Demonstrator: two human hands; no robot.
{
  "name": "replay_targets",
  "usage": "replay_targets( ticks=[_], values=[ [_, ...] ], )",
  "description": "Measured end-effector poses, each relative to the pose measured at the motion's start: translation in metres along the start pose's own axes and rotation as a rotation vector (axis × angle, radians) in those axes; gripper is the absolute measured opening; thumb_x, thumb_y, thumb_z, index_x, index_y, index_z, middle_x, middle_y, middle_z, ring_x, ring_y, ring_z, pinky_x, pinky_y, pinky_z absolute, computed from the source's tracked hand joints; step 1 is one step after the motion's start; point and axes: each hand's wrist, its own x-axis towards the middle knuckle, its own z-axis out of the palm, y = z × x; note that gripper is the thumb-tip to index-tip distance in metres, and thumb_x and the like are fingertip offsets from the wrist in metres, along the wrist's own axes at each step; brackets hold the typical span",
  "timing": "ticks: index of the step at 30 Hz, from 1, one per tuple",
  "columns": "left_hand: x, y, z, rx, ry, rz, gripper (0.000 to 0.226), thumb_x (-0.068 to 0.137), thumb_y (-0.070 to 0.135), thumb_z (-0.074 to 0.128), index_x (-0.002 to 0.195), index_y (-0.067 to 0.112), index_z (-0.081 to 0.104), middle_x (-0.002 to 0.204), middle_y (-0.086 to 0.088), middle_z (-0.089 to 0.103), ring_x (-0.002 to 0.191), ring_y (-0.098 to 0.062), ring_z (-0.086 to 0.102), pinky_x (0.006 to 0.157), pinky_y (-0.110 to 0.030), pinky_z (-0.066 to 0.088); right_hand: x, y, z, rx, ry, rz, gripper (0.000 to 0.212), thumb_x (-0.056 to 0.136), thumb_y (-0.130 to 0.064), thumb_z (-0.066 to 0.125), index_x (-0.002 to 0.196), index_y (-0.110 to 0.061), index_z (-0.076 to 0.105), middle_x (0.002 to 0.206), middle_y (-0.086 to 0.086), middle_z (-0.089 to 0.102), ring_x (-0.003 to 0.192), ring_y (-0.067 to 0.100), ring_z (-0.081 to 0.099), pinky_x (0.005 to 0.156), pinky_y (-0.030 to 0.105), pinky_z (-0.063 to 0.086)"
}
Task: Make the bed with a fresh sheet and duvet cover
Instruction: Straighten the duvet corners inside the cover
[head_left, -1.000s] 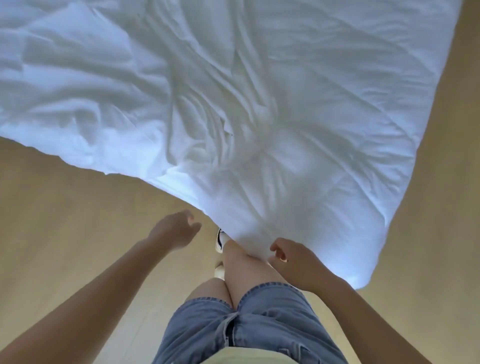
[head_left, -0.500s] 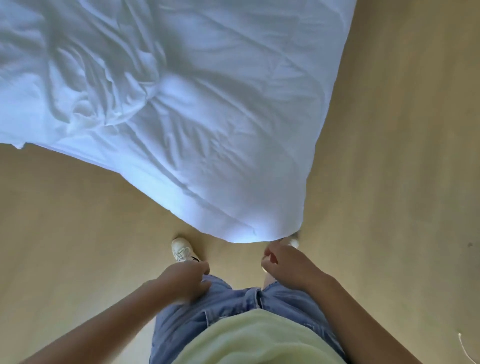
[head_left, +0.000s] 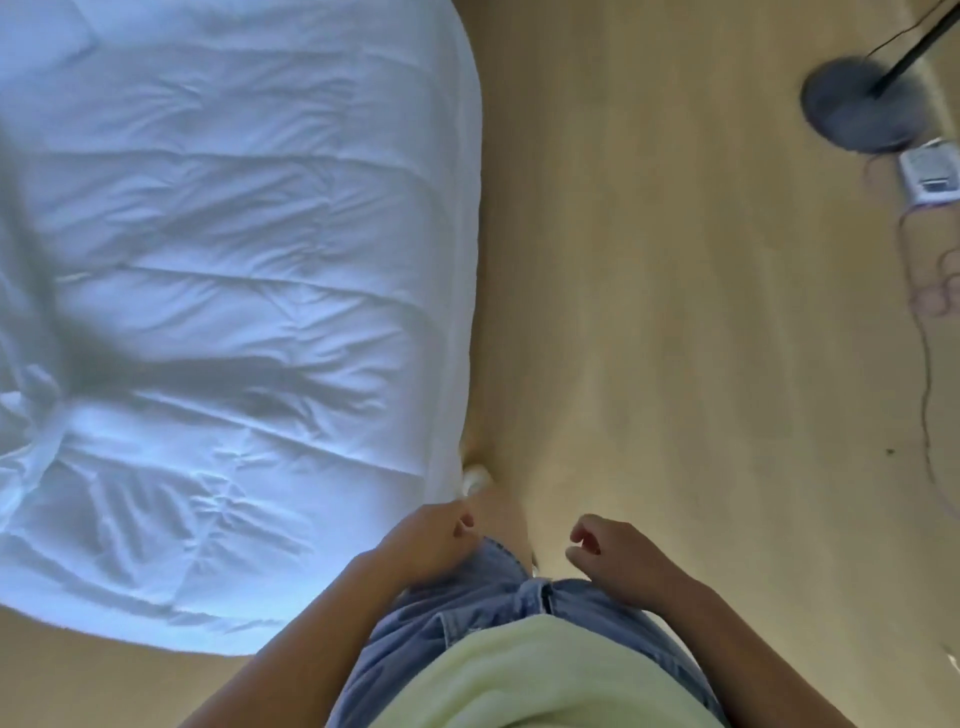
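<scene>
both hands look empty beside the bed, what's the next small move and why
Probably reach the left hand to the duvet edge right beside it and tug it straight. The duvet lies visibly creased, and the left hand and the right hand both hang loosely curled, holding nothing, so either is free to grip.

Pale wood floor (head_left: 675, 364): rumpled white duvet (head_left: 234, 286) spread at left, dark round stand base (head_left: 852, 109) and small white box (head_left: 930, 174) far right.
</scene>
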Motion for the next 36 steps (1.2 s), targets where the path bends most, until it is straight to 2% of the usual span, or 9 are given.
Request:
replay_targets(
  ticks=[4, 9, 12, 15, 17, 21, 24, 30, 36],
  values=[
    [0.058, 0.029, -0.056, -0.008, 0.036, -0.016, 0.027, 0.096, 0.029, 0.045, 0.117, 0.015, 0.056, 0.116, -0.002, 0.061, 0.098, -0.015, 0.053, 0.083, -0.021, 0.038, 0.043, 0.003, -0.073, 0.007, 0.025, 0.05, 0.022, 0.094, -0.029, 0.05, 0.11, -0.015, 0.054, 0.093, -0.002, 0.058, 0.082, 0.015, 0.052, 0.067, 0.027, 0.038],
    [0.152, 0.064, -0.156, 0.016, 0.042, 0.012, 0.027, 0.096, 0.03, 0.044, 0.114, 0.014, 0.057, 0.114, -0.002, 0.062, 0.097, -0.014, 0.054, 0.08, -0.022, 0.04, 0.118, -0.017, -0.175, -0.056, 0.013, 0.097, 0.025, 0.095, -0.027, 0.047, 0.113, -0.01, 0.054, 0.1, 0.006, 0.061, 0.085, 0.02, 0.053, 0.068, 0.03, 0.037],
    [0.205, 0.09, -0.242, 0.118, 0.037, 0.027, 0.034, 0.098, 0.035, 0.043, 0.124, 0.016, 0.051, 0.124, -0.003, 0.059, 0.103, -0.017, 0.054, 0.086, -0.024, 0.041, 0.156, -0.04, -0.241, -0.031, 0.028, 0.105, 0.024, 0.095, -0.025, 0.045, 0.11, -0.007, 0.053, 0.102, 0.008, 0.06, 0.091, 0.024, 0.055, 0.071, 0.031, 0.037],
    [0.245, 0.113, -0.317, 0.283, 0.021, 0.031, 0.037, 0.098, 0.039, 0.041, 0.127, 0.018, 0.05, 0.128, -0.002, 0.057, 0.113, -0.02, 0.053, 0.098, -0.032, 0.043, 0.19, -0.068, -0.307, -0.016, 0.032, 0.117, 0.027, 0.095, -0.021, 0.045, 0.112, -0.002, 0.053, 0.11, 0.014, 0.06, 0.1, 0.028, 0.056, 0.08, 0.036, 0.043],
    [0.273, 0.123, -0.359, 0.325, 0.008, 0.04, 0.038, 0.098, 0.041, 0.041, 0.128, 0.019, 0.05, 0.128, -0.001, 0.057, 0.115, -0.02, 0.053, 0.1, -0.034, 0.043, 0.218, -0.084, -0.347, 0.015, 0.048, 0.13, 0.024, 0.094, -0.02, 0.045, 0.109, -0.003, 0.054, 0.107, 0.013, 0.061, 0.1, 0.028, 0.057, 0.085, 0.037, 0.044],
    [0.329, 0.138, -0.429, 0.156, -0.02, -0.013, 0.038, 0.097, 0.041, 0.045, 0.127, 0.019, 0.051, 0.128, -0.002, 0.057, 0.113, -0.019, 0.053, 0.097, -0.029, 0.043, 0.291, -0.117, -0.429, 0.033, 0.044, 0.095, 0.014, 0.091, -0.021, 0.048, 0.1, -0.011, 0.055, 0.098, 0.008, 0.062, 0.092, 0.025, 0.058, 0.076, 0.035, 0.044],
    [0.37, 0.143, -0.484, -0.026, 0.053, -0.109, 0.037, 0.096, 0.039, 0.047, 0.126, 0.018, 0.052, 0.128, -0.004, 0.056, 0.113, -0.02, 0.053, 0.093, -0.027, 0.04, 0.357, -0.144, -0.503, 0.028, 0.05, 0.044, 0.016, 0.091, -0.022, 0.049, 0.1, -0.01, 0.056, 0.097, 0.009, 0.062, 0.09, 0.025, 0.057, 0.069, 0.032, 0.039],
    [0.433, 0.14, -0.623, -0.078, 0.083, -0.295, 0.038, 0.096, 0.04, 0.045, 0.128, 0.019, 0.049, 0.132, -0.004, 0.055, 0.116, -0.02, 0.053, 0.095, -0.029, 0.043, 0.471, -0.229, -0.67, -0.1, 0.075, -0.065, 0.014, 0.091, -0.024, 0.053, 0.096, -0.012, 0.057, 0.09, 0.004, 0.062, 0.084, 0.021, 0.057, 0.07, 0.03, 0.041],
    [0.504, 0.152, -0.754, -0.363, 0.259, -0.325, 0.035, 0.096, 0.038, 0.047, 0.125, 0.019, 0.053, 0.129, -0.004, 0.057, 0.114, -0.019, 0.054, 0.089, -0.026, 0.04, 0.574, -0.325, -0.787, -0.278, -0.014, -0.139, 0.021, 0.094, -0.028, 0.05, 0.106, -0.012, 0.056, 0.1, 0.004, 0.061, 0.093, 0.022, 0.058, 0.077, 0.031, 0.044]
  ],
)
